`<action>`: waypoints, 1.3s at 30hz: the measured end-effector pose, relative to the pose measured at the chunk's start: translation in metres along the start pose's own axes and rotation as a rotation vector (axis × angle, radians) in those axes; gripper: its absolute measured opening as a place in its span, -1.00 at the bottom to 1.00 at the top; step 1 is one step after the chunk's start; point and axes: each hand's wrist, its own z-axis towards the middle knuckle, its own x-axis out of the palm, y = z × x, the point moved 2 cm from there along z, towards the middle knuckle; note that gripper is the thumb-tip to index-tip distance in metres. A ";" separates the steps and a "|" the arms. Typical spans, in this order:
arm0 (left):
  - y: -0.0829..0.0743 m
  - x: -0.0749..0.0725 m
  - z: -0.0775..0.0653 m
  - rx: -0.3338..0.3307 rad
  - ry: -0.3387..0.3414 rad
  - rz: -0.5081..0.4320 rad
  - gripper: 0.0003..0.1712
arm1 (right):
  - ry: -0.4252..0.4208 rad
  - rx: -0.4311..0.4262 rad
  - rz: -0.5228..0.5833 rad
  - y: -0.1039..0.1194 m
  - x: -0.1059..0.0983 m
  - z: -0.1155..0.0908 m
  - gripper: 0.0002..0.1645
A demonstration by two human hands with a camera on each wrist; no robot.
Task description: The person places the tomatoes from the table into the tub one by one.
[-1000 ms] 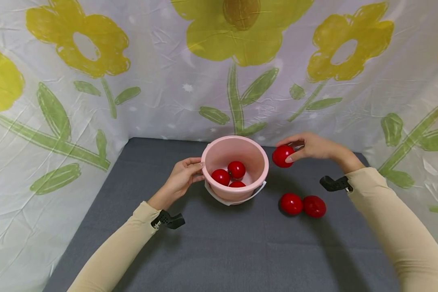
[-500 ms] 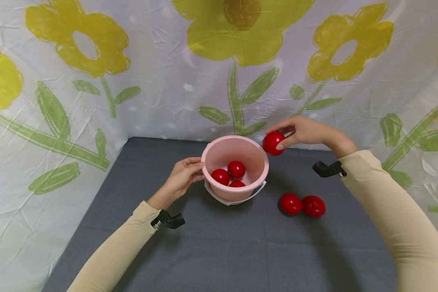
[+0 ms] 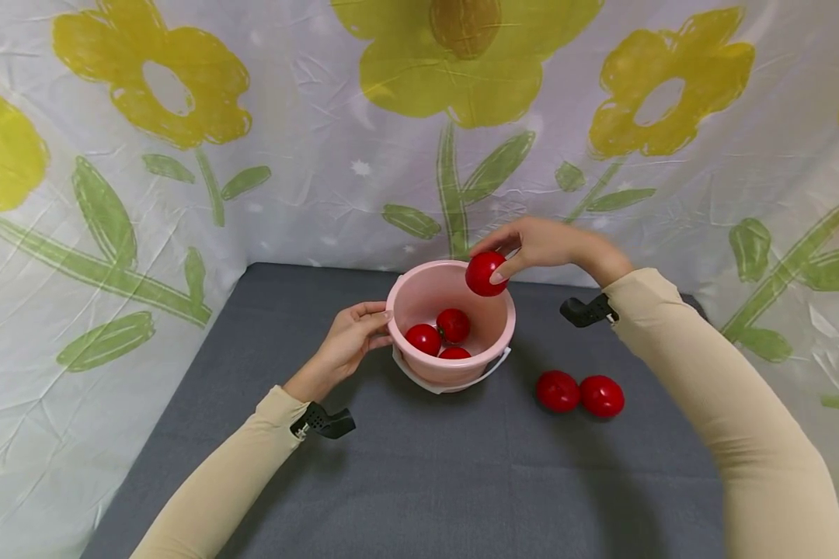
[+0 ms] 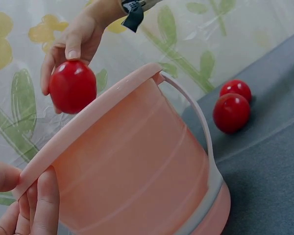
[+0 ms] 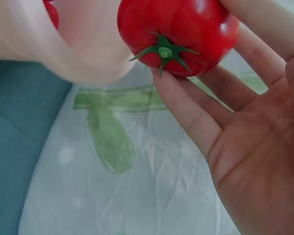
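Observation:
A pink bucket (image 3: 450,374) stands toward the back of the table, its white handle hanging down in front. My left hand (image 3: 346,340) pinches its left rim between thumb and fingers, as the left wrist view also shows. Over the bucket's right rim, my right hand (image 3: 538,247) holds a red tomato (image 3: 485,274) between thumb and fingers. A green star-shaped stem shows on that tomato (image 5: 179,36) in the right wrist view. Inside the bucket lie three more tomatoes (image 3: 453,325), the front one partly hidden by the rim.
Two tomatoes (image 3: 558,391) lie side by side on the dark grey tablecloth (image 3: 419,481), right of the bucket. A white curtain (image 3: 308,155) printed with yellow flowers hangs close behind the table and along its sides.
My right hand has carried the tomato left and somewhat up, from beside the bucket to over its right rim. The left hand and bucket stay in place.

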 end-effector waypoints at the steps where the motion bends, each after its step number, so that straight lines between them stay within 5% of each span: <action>1: 0.000 0.000 0.000 0.002 0.001 -0.002 -0.58 | 0.004 -0.003 -0.004 0.001 0.001 0.003 -0.41; 18: -0.001 0.000 -0.001 0.003 0.011 -0.011 -0.56 | 0.104 -0.036 0.010 0.016 0.027 0.046 -0.38; 39: 0.001 0.000 0.000 -0.005 -0.005 -0.011 -0.61 | 0.147 -0.087 0.057 0.020 0.045 0.065 -0.45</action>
